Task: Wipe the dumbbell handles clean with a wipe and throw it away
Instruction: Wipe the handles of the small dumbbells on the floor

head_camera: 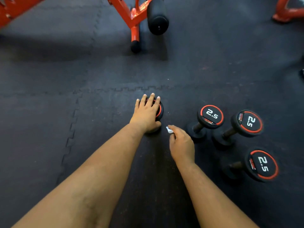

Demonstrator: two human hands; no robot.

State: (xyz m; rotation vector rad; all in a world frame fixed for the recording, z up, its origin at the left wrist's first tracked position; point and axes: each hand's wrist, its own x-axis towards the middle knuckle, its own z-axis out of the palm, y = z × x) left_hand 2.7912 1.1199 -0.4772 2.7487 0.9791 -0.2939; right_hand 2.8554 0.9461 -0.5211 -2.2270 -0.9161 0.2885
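Our left hand [147, 113] lay flat on the upright dumbbell [159, 111], steadying it; our right hand [180, 143] pinched the wipe [169, 130], best wrapped fully round the handle.

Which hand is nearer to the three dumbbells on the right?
Right. The right hand is just beside the three dumbbells; the left hand is farther left.

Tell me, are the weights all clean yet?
Can't tell what's cleaned. The left hand rests on an upright dumbbell, and the right hand pinches the crumpled wipe beside it. Three dumbbells wait at right; the wipe isn't binned yet.
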